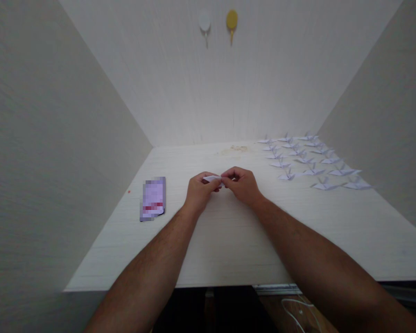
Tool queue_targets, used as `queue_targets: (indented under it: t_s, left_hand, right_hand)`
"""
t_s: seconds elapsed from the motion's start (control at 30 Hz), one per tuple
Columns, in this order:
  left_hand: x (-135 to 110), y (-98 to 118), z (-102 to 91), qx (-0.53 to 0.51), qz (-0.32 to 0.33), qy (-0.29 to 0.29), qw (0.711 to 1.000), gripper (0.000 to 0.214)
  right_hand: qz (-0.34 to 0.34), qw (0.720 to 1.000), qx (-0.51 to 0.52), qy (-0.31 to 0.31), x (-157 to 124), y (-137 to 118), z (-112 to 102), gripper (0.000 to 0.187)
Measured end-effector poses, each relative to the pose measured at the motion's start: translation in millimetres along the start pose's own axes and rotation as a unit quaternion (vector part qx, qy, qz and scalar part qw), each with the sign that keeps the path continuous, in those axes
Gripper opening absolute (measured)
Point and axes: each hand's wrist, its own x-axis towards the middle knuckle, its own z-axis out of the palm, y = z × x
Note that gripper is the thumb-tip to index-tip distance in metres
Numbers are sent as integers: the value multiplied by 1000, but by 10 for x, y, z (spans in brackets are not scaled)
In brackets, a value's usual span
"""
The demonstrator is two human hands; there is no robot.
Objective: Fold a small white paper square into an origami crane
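We hold 1 small folded white paper [212,178] above the middle of the white table [229,249]. Our left hand [200,190] grasps it between thumb and fingers; our right hand [241,184] pinches its right end. The fingers partly cover the paper, so we cannot tell its full shape. At right rear, we see white paper birds [305,160] in rows. At left lies a flat lilac item [153,196], its surface blurred. The rear wall [208,92] carries 2 hooks: 1 white hook [204,21], 1 yellow hook [232,19].
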Motion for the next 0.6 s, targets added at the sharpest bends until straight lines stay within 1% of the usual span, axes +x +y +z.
queue_targets:
  t_s: [0.1, 0.23, 0.4, 0.6]
  left_hand:
    - [5, 0, 3, 3, -1, 8, 1000, 24]
    - [10, 13, 3, -6, -7, 12, 1000, 24]
    - [9, 29, 2, -15, -13, 12, 1000, 26]
    - [7, 18, 8, -12, -10, 15, 1000, 25]
  right_hand:
    - [-1, 1000, 7, -4, -8, 7, -4, 11]
    - [14, 1000, 13, -11, -17, 11, -13, 16]
    - [21, 1000, 5, -12, -17, -11, -17, 16]
    - [35, 999, 26, -15, -11, -60, -15, 13]
